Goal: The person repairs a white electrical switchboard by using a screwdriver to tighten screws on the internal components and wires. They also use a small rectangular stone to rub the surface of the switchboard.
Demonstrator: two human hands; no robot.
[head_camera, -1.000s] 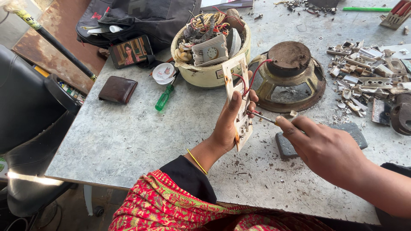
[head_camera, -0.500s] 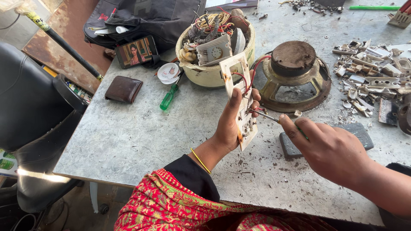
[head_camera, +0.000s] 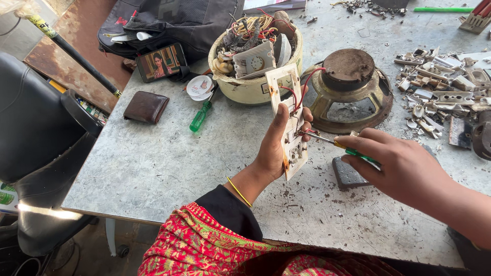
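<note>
Head view: the left hand [head_camera: 279, 145] is closed around a white switch plate [head_camera: 287, 120], holding it upright and tilted above the grey table [head_camera: 153, 168], thumb along its near edge and fingers wrapped behind; red wires [head_camera: 302, 92] loop off the plate's upper half; the right hand [head_camera: 404, 168] grips a green-handled screwdriver [head_camera: 335, 144], its metal tip resting against the plate's middle, just beside the left fingers.

The step in hand looks like working a screw or terminal on the plate; the next move calls, in my judgement, for a firm hold with the left hand while the tip stays seated, since the blade points toward the fingers and a slip could catch them.

Around them: a cream bowl [head_camera: 245, 89] heaped with wires and switch parts stands just behind the plate; a rusty speaker frame [head_camera: 353, 94] lies beside it; a second green screwdriver [head_camera: 200, 115], a brown wallet [head_camera: 146, 107] and a phone [head_camera: 159, 62] lie to the left; a heap of broken white parts [head_camera: 440, 94] sits well apart at the right.
</note>
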